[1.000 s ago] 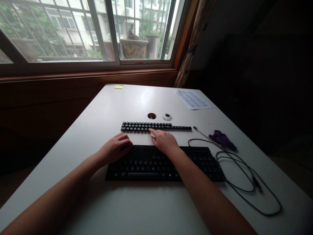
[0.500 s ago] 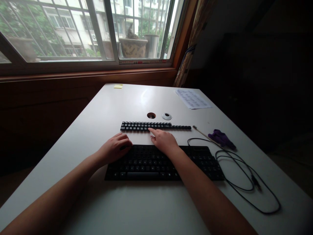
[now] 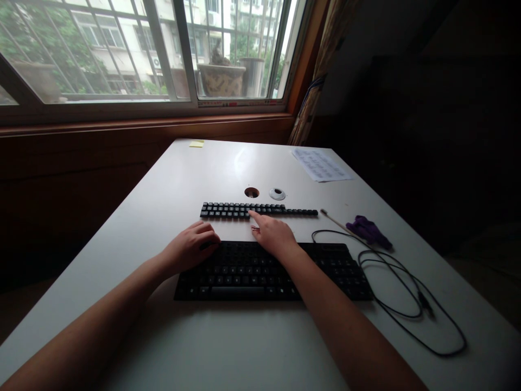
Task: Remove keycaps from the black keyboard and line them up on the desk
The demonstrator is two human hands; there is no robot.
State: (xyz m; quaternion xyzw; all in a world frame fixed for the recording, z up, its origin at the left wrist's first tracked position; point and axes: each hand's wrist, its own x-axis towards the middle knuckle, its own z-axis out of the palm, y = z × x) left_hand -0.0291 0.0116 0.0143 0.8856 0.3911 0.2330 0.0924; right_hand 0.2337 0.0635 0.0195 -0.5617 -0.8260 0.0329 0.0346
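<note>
A black keyboard [image 3: 285,271] lies on the white desk [image 3: 228,347] in front of me. Behind it, loose black keycaps [image 3: 252,209] are laid out in rows. My left hand [image 3: 190,247] rests curled on the keyboard's top left corner, fingers bent over its edge. My right hand [image 3: 273,234] is past the keyboard's top edge, its index finger stretched out and touching the near row of keycaps; the other fingers are curled under with something small and reddish showing beneath them.
The keyboard's black cable [image 3: 407,293] loops at the right. A purple cloth [image 3: 368,230] and a thin stick [image 3: 336,220] lie right of the keycaps. Behind are a cable hole [image 3: 252,192], its cap [image 3: 277,194], a printed sheet [image 3: 321,164] and a yellow note [image 3: 196,144].
My right index finger has shifted slightly forward and right along the keycap row. The left hand has stayed put.
</note>
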